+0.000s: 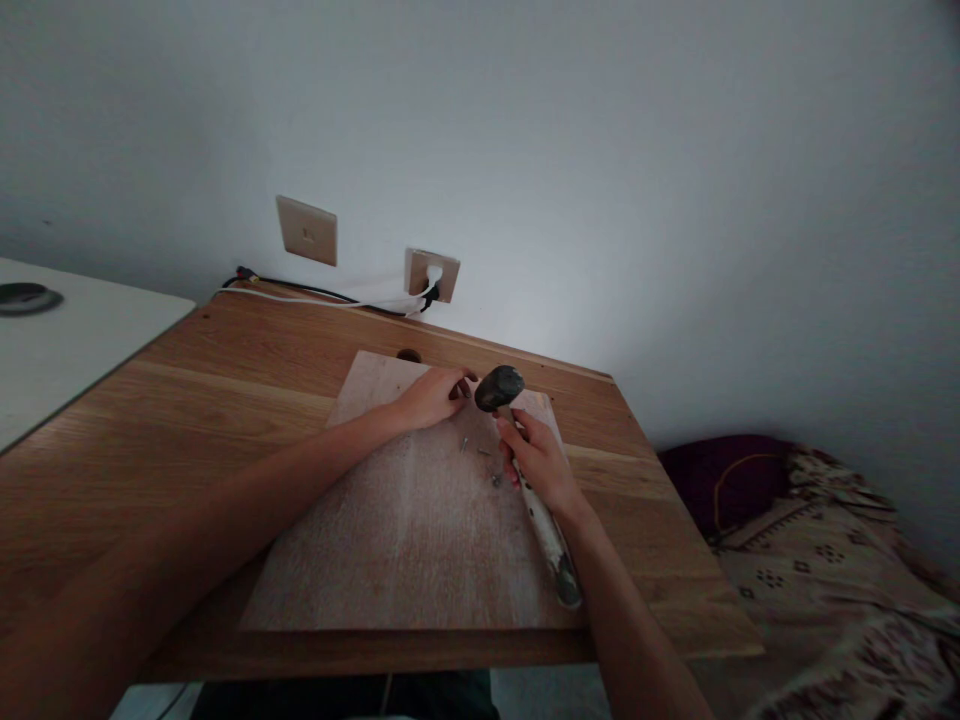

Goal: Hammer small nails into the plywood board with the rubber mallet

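My right hand point(536, 455) is wrapped round the upper handle of a hammer point(544, 535) with a dark, blocky head. The hammer head is raised over the far part of a pale wooden board point(405, 540), and the handle slopes back toward me. Just left of the head, my left hand point(436, 397) rests at the board with fingers curled and pinched together. Whatever those fingertips hold is too small or hidden to make out. Between the hands lie a few small metal nails point(464, 443), loose on the board.
Beneath the board is a wooden table point(187, 400). A white panel point(90, 330) with a dark round object point(28, 298) lies at the left. Cables point(322, 298) run along the wall to a socket point(442, 272). Patterned cloth point(810, 560) is heaped beyond the table's right edge.
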Demonstrator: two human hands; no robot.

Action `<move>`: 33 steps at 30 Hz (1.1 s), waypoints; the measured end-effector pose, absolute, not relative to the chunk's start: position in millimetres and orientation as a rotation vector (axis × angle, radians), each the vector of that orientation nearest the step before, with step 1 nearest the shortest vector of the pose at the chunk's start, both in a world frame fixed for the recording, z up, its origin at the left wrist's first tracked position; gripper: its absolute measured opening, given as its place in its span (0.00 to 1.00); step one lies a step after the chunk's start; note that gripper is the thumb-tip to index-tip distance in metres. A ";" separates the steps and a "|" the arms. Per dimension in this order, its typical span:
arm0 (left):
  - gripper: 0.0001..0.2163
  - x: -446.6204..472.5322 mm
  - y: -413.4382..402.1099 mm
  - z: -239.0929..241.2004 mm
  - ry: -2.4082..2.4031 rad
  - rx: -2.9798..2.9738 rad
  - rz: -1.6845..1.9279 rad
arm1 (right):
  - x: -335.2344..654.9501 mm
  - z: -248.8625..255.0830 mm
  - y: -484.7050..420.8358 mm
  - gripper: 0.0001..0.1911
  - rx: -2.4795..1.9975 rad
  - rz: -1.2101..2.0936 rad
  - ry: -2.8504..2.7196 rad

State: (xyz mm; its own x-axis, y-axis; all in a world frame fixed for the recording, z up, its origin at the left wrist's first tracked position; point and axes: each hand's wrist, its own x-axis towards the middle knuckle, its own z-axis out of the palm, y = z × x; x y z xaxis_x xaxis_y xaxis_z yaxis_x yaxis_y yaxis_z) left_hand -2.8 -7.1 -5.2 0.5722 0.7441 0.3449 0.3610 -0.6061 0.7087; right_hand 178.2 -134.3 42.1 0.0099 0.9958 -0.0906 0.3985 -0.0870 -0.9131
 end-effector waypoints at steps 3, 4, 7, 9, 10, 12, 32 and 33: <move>0.15 -4.6 -9.0 3.8 0.904 2.300 0.932 | 191.6 44.4 -151.7 0.20 -1.591 1.080 -1.391; 0.15 -6.1 -9.3 8.9 0.896 2.333 0.954 | 195.7 44.4 -158.2 0.20 -1.602 1.102 -1.371; 0.17 -13.6 -8.4 25.8 0.732 2.399 0.916 | 204.2 39.6 -174.8 0.22 -1.638 1.145 -1.343; 0.18 -19.6 -6.7 34.2 0.598 2.395 0.864 | 206.8 32.8 -180.9 0.23 -1.631 1.154 -1.322; 0.17 -22.2 -6.1 36.7 0.556 2.380 0.844 | 207.4 29.2 -182.3 0.23 -1.617 1.162 -1.305; 0.16 -25.5 -6.1 38.3 0.523 2.322 0.797 | 207.9 23.4 -182.9 0.24 -1.588 1.180 -1.263; 0.09 -13.6 -59.7 43.9 0.614 2.834 0.220 | 207.7 24.3 -181.1 0.26 -1.572 1.221 -1.206; 0.09 -15.5 -53.5 41.7 0.608 2.817 0.244 | 207.6 24.7 -181.1 0.26 -1.576 1.222 -1.209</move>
State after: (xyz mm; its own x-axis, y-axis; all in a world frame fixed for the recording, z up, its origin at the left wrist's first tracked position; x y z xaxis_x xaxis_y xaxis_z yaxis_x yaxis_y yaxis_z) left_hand -15.5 -53.5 41.7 0.8990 0.4238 0.1102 0.3822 -0.8822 0.2752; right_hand 207.6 -181.1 24.7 0.0818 0.9713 -0.2232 0.2123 -0.2358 -0.9483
